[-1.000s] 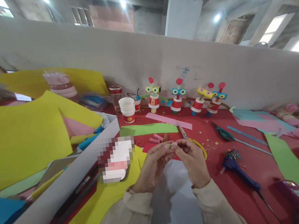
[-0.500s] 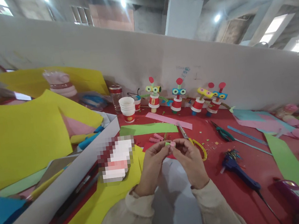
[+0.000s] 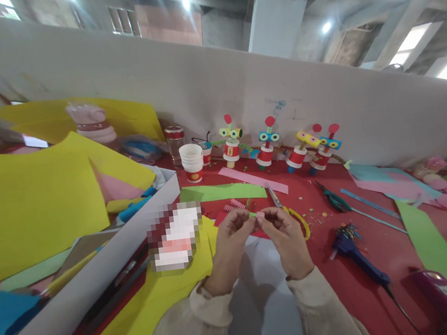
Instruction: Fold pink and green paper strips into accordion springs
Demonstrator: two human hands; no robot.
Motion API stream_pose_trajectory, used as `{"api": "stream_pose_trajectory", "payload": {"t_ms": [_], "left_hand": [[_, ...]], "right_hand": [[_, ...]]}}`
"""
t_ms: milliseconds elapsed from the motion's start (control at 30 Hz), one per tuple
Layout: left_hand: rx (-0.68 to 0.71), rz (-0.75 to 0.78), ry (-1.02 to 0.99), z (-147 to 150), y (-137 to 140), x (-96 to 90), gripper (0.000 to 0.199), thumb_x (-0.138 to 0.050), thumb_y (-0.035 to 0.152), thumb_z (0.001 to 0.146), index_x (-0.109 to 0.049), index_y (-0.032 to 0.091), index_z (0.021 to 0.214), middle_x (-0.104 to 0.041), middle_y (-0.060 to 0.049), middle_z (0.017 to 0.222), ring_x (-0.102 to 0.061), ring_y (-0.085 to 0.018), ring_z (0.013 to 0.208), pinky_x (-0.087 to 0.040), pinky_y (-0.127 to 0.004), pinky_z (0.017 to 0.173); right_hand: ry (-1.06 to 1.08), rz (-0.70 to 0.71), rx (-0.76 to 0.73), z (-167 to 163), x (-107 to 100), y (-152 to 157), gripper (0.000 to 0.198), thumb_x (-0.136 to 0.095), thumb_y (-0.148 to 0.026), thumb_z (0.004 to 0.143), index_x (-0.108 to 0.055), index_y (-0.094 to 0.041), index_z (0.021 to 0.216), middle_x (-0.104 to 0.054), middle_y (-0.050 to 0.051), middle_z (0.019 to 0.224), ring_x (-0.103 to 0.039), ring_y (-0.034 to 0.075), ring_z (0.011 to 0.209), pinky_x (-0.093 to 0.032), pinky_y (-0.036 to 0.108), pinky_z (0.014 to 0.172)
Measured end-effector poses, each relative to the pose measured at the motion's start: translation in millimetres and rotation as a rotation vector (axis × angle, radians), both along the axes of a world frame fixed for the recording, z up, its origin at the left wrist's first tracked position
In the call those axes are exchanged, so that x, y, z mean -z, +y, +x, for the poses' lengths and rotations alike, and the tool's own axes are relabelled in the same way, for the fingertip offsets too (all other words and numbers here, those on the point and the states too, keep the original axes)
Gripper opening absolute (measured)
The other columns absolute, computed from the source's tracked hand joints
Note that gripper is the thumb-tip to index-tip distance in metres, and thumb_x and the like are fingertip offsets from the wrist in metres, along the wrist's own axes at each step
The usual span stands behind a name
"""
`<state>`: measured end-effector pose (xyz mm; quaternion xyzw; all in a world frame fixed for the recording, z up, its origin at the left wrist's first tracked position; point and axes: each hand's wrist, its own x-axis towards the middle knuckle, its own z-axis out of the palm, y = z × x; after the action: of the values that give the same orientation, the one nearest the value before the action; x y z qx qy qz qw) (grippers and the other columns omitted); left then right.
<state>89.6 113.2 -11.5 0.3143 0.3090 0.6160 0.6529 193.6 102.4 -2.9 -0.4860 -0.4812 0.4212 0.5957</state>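
Observation:
Between my fingertips is a small green and pink folded paper strip (image 3: pixel 260 215). My left hand (image 3: pixel 228 245) pinches its green side, while the thumb and fingers of my right hand (image 3: pixel 287 241) close on the pink side. Fingers partly cover the piece, so its full length is hidden. Just beyond the hands lie pink-and-white striped paper springs (image 3: pixel 234 205). Scissors with yellow handles (image 3: pixel 304 225) rest on the table by my right hand. A green paper strip (image 3: pixel 222 191) and a pink paper strip (image 3: pixel 253 180) lie farther back.
Paper-cup figures (image 3: pixel 265 155) stand along the white partition, with stacked paper cups (image 3: pixel 192 163) to their left. On the right are pliers (image 3: pixel 334 197), a blue glue gun (image 3: pixel 359 257) and a green sheet (image 3: pixel 437 247). A white box (image 3: pixel 86 282) of coloured paper flanks the left.
Both hands stay in nearly the same place, still pinching the paper strip. Their fingers have shifted slightly around it, and the green and pink parts show at a slightly different angle.

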Motion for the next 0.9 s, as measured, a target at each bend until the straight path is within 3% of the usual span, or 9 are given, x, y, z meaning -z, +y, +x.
{"api": "stream_pose_trajectory", "payload": {"t_ms": [367, 667, 900], "left_hand": [[-0.032, 0.105, 0.218, -2.4, 1.9, 5.0, 0.01, -0.068, 0.022, 0.066, -0.061, 0.016, 0.067, -0.058, 0.001, 0.065, -0.052, -0.011, 0.063, -0.041, -0.022, 0.063], [0.047, -0.015, -0.08, -5.9, 0.8, 2.9, 0.012, -0.068, 0.023, 0.067, -0.063, 0.017, 0.076, -0.064, 0.0, 0.071, -0.06, -0.013, 0.061, -0.048, -0.028, 0.067], [0.141, -0.069, -0.1, -7.0, 2.2, 2.3, 0.019, -0.076, 0.019, 0.06, -0.064, 0.015, 0.074, -0.066, -0.001, 0.074, -0.061, -0.012, 0.068, -0.048, -0.025, 0.069]], "right_hand": [[0.005, 0.016, 0.005, 0.6, 0.6, -0.4, 0.02, -0.068, -0.032, 0.069, -0.062, -0.017, 0.081, -0.065, 0.003, 0.077, -0.061, 0.015, 0.07, -0.051, 0.027, 0.065], [0.026, -0.007, 0.011, 1.1, 1.6, 0.3, 0.019, -0.068, -0.032, 0.069, -0.062, -0.017, 0.08, -0.065, 0.001, 0.072, -0.059, 0.013, 0.065, -0.048, 0.025, 0.061], [0.056, -0.012, 0.004, 0.9, 4.6, 1.7, 0.017, -0.068, -0.03, 0.069, -0.062, -0.017, 0.079, -0.063, 0.0, 0.069, -0.056, 0.012, 0.062, -0.046, 0.024, 0.058]]}}
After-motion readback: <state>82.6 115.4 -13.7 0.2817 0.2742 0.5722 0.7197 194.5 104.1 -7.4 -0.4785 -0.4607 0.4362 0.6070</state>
